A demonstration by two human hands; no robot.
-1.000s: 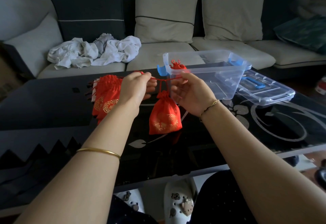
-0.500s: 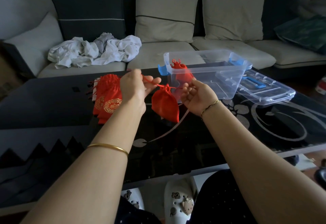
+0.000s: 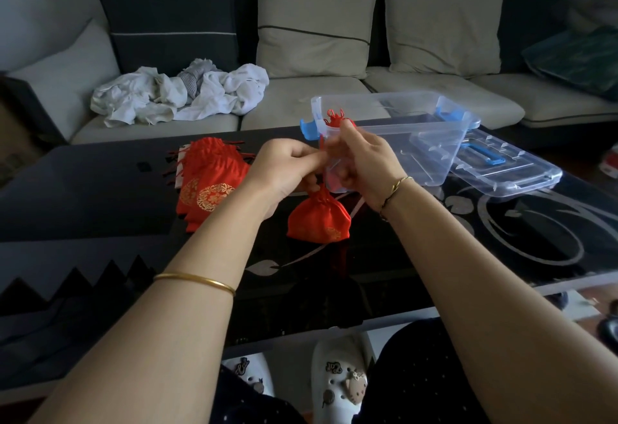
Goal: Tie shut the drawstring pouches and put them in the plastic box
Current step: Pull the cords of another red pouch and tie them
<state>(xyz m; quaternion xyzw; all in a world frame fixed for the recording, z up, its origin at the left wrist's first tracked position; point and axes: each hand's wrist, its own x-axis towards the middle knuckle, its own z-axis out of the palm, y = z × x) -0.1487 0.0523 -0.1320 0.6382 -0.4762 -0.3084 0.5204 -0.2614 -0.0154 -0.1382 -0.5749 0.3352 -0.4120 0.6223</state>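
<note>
A small red drawstring pouch [image 3: 317, 221] hangs by its gathered neck just above the black table. My left hand [image 3: 284, 169] and my right hand [image 3: 364, 166] are close together over it, fingers curled, pinching its red strings. Left of my hands lies a pile of several flat red pouches [image 3: 209, 183] with gold emblems. Behind my right hand stands the clear plastic box [image 3: 431, 132] with blue latches, and a tied red pouch [image 3: 334, 119] shows at its near left corner.
The box's clear lid [image 3: 511, 169] with a blue handle lies on the table to the right of the box. A sofa with cushions and a heap of white laundry [image 3: 180, 96] runs behind the glossy black table [image 3: 501, 239]. White clogs sit under the table's near edge.
My hands were apart, pulling the strings sideways; now they have come together above the pouch. The pouch swung up tilted, then dropped to hang upright below my fingers.
</note>
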